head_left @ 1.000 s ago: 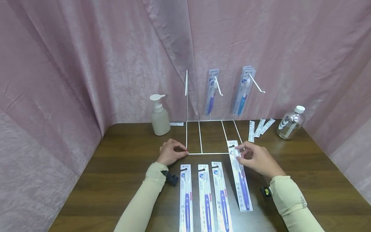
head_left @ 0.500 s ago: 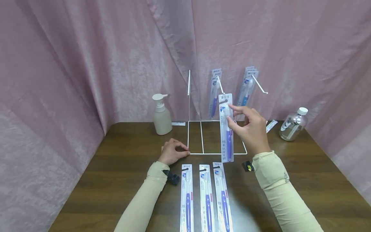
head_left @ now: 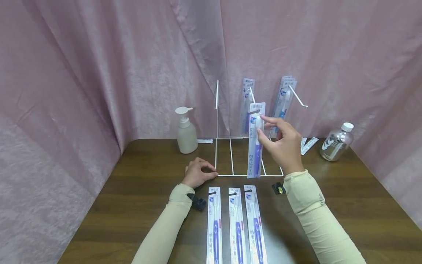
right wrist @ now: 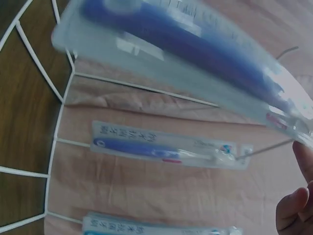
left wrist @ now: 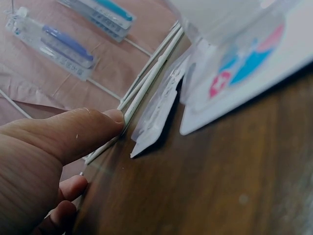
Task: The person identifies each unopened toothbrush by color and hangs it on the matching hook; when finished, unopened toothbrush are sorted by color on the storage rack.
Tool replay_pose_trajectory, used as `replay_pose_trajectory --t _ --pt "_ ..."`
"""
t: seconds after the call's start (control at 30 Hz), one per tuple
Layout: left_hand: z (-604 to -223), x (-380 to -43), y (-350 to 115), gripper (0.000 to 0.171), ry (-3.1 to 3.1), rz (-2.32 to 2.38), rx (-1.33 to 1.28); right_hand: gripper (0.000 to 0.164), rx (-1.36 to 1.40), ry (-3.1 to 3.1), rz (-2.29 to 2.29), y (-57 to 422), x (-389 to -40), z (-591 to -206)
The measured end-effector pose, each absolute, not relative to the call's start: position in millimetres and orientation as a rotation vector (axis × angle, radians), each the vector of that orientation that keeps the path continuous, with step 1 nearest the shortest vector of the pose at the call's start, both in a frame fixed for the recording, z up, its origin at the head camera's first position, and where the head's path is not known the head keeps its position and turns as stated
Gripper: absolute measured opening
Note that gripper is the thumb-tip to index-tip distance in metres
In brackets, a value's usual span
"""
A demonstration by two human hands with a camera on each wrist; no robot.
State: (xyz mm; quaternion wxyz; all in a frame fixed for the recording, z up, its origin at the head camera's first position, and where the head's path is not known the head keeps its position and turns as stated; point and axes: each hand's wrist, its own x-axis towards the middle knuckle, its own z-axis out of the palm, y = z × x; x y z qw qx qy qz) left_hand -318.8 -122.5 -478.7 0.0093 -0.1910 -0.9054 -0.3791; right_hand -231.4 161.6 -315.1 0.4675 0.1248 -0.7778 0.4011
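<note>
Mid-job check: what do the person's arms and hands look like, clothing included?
The left hand and right hand are gloveless. The left sleeve and right sleeve are pale yellow-green, long, with wide cuffs. Each wrist carries a small black camera; the right camera shows a yellow patch.

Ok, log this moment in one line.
right grip: holds toothbrush pack, near middle hook; left grip: pinches rack; table: three packs

Curtains behind a rack of toothbrush packs suggest a staged shop.
</note>
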Motion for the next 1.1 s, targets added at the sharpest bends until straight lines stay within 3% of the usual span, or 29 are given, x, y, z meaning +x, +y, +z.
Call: replay_pose_trajectory --t 0.23,0.63,0.87,1.1 --pt "-475 -316 -127 0.013 -2.845 -1.194 -0.582 0.032 0.219 -1.971 0.978 154 -275 -318" --pt "-478 -318 -125 0.014 -2.832 -1.215 -0.604 0.035 0.052 -2.007 0.931 158 -343 -315" --pt "-481 -322 -119 0.013 -2.83 -1.192 -0.642 0.044 0.046 -2.04 0.981 171 -332 -318" --pt "-479 -322 -124 0.014 -2.828 -1.186 -0.627 0.031 0.03 -2.283 1.312 161 -257 -384"
